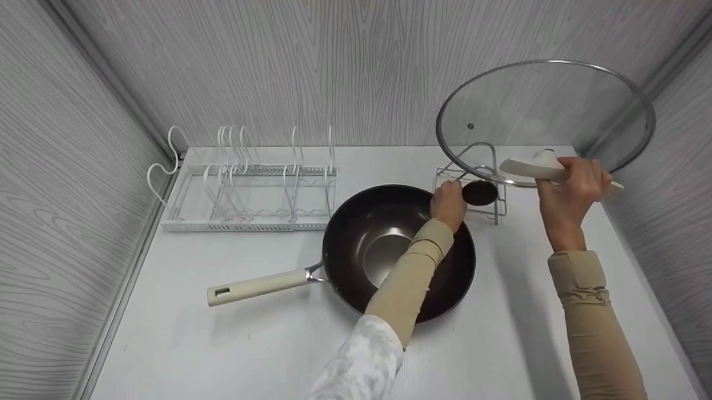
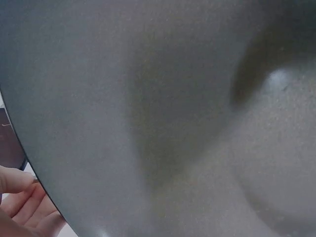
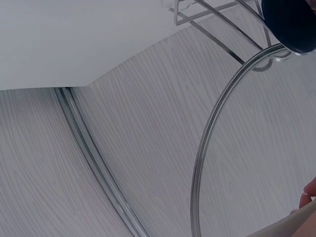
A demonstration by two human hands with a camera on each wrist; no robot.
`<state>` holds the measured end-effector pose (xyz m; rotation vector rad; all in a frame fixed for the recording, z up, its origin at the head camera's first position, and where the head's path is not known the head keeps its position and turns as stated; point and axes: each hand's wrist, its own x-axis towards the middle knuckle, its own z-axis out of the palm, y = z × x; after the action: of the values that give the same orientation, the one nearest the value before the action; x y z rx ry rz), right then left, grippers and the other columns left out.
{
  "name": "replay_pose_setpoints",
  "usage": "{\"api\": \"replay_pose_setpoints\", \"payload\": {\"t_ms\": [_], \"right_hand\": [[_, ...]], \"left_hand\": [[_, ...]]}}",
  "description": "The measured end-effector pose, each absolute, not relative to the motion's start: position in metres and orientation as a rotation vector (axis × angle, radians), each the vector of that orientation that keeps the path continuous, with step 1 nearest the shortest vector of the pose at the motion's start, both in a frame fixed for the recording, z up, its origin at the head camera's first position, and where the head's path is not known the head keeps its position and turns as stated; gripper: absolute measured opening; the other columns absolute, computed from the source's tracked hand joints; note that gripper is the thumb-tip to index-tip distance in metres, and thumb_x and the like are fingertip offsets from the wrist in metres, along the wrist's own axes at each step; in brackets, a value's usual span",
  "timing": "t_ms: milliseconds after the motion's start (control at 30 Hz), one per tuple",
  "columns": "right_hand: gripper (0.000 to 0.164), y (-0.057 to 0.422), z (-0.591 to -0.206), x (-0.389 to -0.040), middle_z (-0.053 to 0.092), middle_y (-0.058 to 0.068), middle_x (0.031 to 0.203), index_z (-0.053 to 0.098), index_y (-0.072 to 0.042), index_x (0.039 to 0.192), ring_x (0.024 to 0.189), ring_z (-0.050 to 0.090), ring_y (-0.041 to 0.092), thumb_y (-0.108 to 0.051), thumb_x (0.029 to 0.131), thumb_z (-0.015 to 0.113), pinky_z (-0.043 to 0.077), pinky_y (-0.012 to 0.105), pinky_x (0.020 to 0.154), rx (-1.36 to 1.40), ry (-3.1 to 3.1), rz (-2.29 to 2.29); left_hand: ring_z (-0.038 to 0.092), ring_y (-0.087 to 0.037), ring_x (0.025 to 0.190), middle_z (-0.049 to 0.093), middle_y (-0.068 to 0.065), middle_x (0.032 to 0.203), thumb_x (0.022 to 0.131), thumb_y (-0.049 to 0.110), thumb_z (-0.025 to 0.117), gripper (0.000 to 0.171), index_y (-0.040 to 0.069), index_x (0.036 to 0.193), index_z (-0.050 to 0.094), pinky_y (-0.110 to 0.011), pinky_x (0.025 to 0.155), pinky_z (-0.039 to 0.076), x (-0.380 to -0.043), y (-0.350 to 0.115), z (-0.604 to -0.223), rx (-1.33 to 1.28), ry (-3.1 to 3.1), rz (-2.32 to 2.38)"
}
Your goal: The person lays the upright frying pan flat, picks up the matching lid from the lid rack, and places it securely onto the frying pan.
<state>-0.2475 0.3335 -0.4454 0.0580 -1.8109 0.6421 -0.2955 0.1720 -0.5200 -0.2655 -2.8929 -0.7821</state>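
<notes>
My right hand (image 1: 574,186) grips the cream handle (image 1: 532,169) of a large glass lid (image 1: 542,116). The lid has a metal rim and is held up, tilted, its lower edge overlapping a small wire rack (image 1: 501,210) in the head view. My left hand (image 1: 449,205) reaches over the dark wok (image 1: 345,242), fingers curled at the rack's left side. A dark oval piece (image 1: 480,193) sits just right of these fingers; the right wrist view shows it by the lid's rim. In the left wrist view, thumb and fingers (image 2: 17,180) close together beyond the wok's edge.
The wok's cream handle (image 1: 258,288) points left across the white table (image 1: 249,357). A long white dish rack (image 1: 250,225) with upright hooks stands at the back left. Grey wood-grain panels (image 1: 327,65) enclose the back and both sides.
</notes>
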Motion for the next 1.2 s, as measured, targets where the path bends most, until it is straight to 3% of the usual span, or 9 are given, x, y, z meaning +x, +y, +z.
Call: {"api": "replay_pose_setpoints", "payload": {"t_ms": [567, 833, 1100, 1200], "right_hand": [[0.017, 0.327, -0.416, -0.203, 0.059, 0.024, 0.073, 0.065, 0.006, 0.078, 0.073, 0.050, 0.039, -0.006, 0.082, 0.076, 0.025, 0.029, 0.090, -0.006, -1.717, 0.638], [0.020, 0.309, -0.388, -0.169, 0.059, 0.027, 0.073, 0.064, 0.010, 0.079, 0.073, 0.048, 0.037, -0.005, 0.081, 0.077, 0.025, 0.027, 0.091, -0.062, -1.696, 0.655], [0.023, 0.304, -0.380, -0.143, 0.059, 0.025, 0.073, 0.063, 0.012, 0.080, 0.079, 0.041, 0.003, -0.007, 0.081, 0.077, 0.024, 0.027, 0.095, -0.118, -1.722, 0.676], [0.025, 0.304, -0.380, -0.137, 0.058, 0.022, 0.072, 0.063, 0.012, 0.080, 0.078, 0.039, 0.000, -0.008, 0.081, 0.077, 0.024, 0.028, 0.096, -0.117, -1.733, 0.674]], "left_hand": [[0.071, -0.019, 0.086, 0.070, -0.005, 0.091, 0.093, 0.008, 0.063, 0.015, 0.010, 0.095, 0.078, -0.027, 0.069, 0.058, -0.295, 0.173, -0.519, -0.229, -2.890, -0.728], [0.069, -0.017, 0.087, 0.069, -0.004, 0.093, 0.096, 0.010, 0.059, 0.017, 0.010, 0.096, 0.076, -0.023, 0.072, 0.057, -0.294, 0.169, -0.509, -0.356, -2.876, -0.639], [0.069, -0.023, 0.091, 0.070, -0.009, 0.095, 0.090, 0.004, 0.063, 0.014, 0.005, 0.099, 0.073, -0.029, 0.076, 0.057, -0.294, 0.146, -0.497, -0.541, -2.744, -0.737], [0.069, -0.023, 0.091, 0.069, -0.008, 0.096, 0.089, 0.006, 0.063, 0.014, 0.006, 0.100, 0.072, -0.030, 0.075, 0.057, -0.293, 0.133, -0.488, -0.599, -2.766, -0.761]]}}
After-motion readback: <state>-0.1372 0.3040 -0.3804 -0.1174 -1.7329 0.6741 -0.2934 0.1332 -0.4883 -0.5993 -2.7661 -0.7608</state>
